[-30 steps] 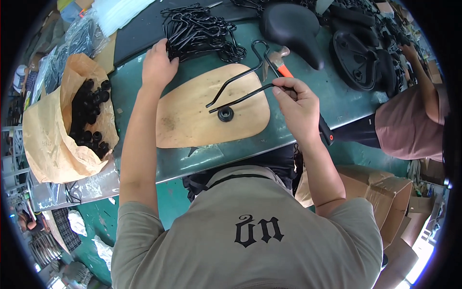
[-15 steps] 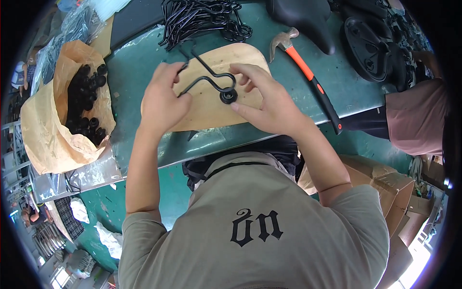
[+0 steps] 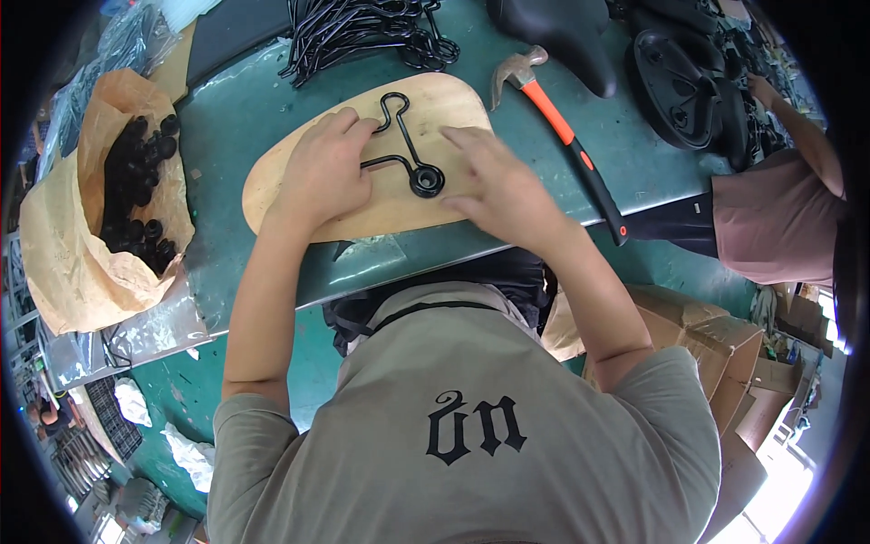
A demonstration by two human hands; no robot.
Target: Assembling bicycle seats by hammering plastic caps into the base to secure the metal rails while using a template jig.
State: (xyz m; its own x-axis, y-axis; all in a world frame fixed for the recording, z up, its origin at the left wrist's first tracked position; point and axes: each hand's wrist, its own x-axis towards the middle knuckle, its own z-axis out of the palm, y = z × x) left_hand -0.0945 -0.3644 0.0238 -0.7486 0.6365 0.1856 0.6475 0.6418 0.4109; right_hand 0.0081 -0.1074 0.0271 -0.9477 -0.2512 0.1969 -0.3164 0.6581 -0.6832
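A bent black metal rod (image 3: 407, 138) lies on a pale wooden board (image 3: 272, 186). One end of it curls into an open hook at the top, and a thick black ring (image 3: 426, 192) sits at its lower bend. My left hand (image 3: 331, 172) is closed round the rod's left side; the parts under the fingers are hidden. To the right of the ring, my right hand (image 3: 503, 186) is open and slightly blurred, its thumb and fingers apart and holding nothing.
A claw hammer (image 3: 571, 136) with an orange and black handle lies right of the board. Similar rods (image 3: 362, 41) are piled behind. A paper bag (image 3: 72, 272) of small black parts stands left. Black saddles (image 3: 557, 36) lie at back right; another person (image 3: 770, 213) is beyond.
The rod has turned under my left hand, so its hooked end now shows at the top. My right hand has drawn back from the ring, fingers opening wider.
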